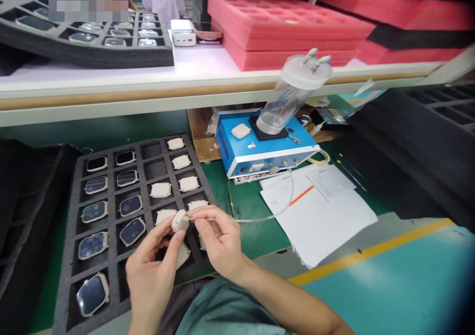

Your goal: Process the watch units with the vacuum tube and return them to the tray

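My left hand [158, 261] pinches a small beige watch case [180, 221] between thumb and fingers, tilted so its side edge faces up. My right hand [221, 236] is closed round the end of a thin clear tube [256, 220], whose tip meets the edge of the case. Whether the tip goes inside cannot be made out. Below both hands lies a dark foam tray [114, 226]. Its left columns hold dark-screened watches [93, 246]; beige cases [161, 190] sit in the right columns, some hidden by my hands.
From a blue machine [267, 159] the tube runs across white papers [319, 216]. On the machine stand a clear cylinder [284, 105] and another beige case [241, 130]. A shelf edge [148, 97] crosses above, carrying red foam trays [260, 33] and a black watch tray [111, 53].
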### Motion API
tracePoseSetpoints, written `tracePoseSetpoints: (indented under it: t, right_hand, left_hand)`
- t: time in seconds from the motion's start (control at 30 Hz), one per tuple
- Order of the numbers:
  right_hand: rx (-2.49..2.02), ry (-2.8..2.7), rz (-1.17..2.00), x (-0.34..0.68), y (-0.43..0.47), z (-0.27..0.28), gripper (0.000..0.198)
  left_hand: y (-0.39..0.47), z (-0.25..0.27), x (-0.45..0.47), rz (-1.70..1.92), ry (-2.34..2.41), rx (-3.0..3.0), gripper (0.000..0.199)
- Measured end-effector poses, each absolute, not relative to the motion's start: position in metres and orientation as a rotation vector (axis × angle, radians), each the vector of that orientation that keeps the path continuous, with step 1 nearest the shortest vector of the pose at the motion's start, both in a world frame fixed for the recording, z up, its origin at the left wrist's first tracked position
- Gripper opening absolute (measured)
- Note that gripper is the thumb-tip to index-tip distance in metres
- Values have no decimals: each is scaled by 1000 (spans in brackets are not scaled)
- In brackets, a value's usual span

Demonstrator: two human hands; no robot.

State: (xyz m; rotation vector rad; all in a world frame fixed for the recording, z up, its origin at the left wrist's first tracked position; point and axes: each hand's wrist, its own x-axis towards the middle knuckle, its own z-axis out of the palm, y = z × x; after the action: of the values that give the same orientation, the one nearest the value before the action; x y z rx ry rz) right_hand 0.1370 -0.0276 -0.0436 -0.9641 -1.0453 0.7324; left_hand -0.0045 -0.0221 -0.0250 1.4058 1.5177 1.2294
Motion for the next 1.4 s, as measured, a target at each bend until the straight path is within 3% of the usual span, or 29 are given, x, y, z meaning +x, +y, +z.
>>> tracePoseSetpoints:
  t: [1.4]
  right_hand:
    - [-953,-1044,739,137,-29,-44,16]
  left_hand:
    - [-21,-23,-3,1228,1500,1459,32]
